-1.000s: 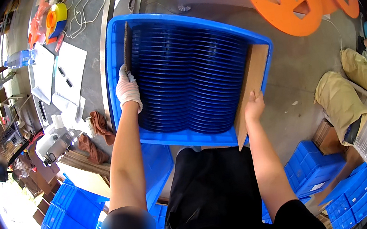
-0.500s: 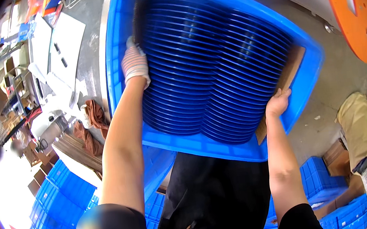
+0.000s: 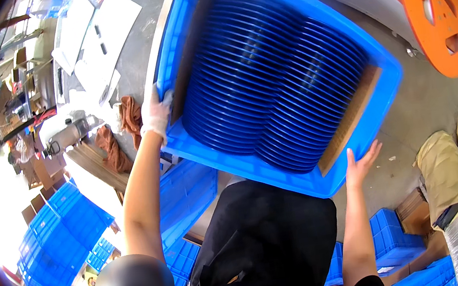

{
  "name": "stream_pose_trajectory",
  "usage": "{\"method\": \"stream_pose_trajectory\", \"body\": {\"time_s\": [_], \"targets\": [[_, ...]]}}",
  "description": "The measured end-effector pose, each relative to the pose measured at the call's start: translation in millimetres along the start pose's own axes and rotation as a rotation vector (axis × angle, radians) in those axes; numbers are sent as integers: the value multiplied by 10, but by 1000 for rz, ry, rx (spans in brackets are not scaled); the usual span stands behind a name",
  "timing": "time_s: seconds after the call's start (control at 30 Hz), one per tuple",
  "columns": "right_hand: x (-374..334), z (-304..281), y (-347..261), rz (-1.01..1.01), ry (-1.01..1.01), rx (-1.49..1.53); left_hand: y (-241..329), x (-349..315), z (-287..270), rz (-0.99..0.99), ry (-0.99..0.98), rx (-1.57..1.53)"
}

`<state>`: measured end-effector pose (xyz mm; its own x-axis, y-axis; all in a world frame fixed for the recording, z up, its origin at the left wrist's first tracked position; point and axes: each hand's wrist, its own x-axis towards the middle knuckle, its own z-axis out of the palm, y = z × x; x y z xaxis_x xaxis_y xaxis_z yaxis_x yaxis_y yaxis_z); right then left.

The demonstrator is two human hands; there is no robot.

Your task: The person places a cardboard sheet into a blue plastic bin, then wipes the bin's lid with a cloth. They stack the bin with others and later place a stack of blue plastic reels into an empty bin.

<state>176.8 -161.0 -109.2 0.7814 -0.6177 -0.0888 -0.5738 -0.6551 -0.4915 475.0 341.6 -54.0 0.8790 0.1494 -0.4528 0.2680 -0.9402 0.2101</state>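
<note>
A blue plastic crate (image 3: 216, 155) lies tilted in front of me. Inside it stand two rows of thin dark blue discs (image 3: 242, 71), packed edge to edge; whether they are reels I cannot tell. A cardboard sheet (image 3: 352, 117) lines the crate's right inner wall, and another lines the shaded left one. My left hand (image 3: 156, 115), in a pale glove, is closed over the crate's left rim near the lower corner. Bare and with fingers spread, my right hand (image 3: 361, 166) is open beside the outside of the crate's lower right wall; contact there is unclear.
On the left, a grey table (image 3: 149, 13) bears white papers (image 3: 116, 27), brown cloths (image 3: 131, 119) and a bottle (image 3: 67, 136). Blue crates (image 3: 58, 237) stand low on both sides. Orange reels (image 3: 433, 15) are at upper right, above tan sacks (image 3: 444, 171).
My left hand has come out from inside the crate to its left rim. My right hand has let go of the right cardboard sheet and moved outside the crate, its fingers now spread.
</note>
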Motion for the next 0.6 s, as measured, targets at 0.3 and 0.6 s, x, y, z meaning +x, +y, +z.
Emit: {"method": "stream_pose_trajectory", "body": {"time_s": [0.3, 0.6], "targets": [[-110, 260, 242, 412, -31, 304, 631, -216, -39, -10, 225, 442], [-418, -163, 1125, 460, -4, 193, 1633, -932, 199, 54, 436, 43]]}}
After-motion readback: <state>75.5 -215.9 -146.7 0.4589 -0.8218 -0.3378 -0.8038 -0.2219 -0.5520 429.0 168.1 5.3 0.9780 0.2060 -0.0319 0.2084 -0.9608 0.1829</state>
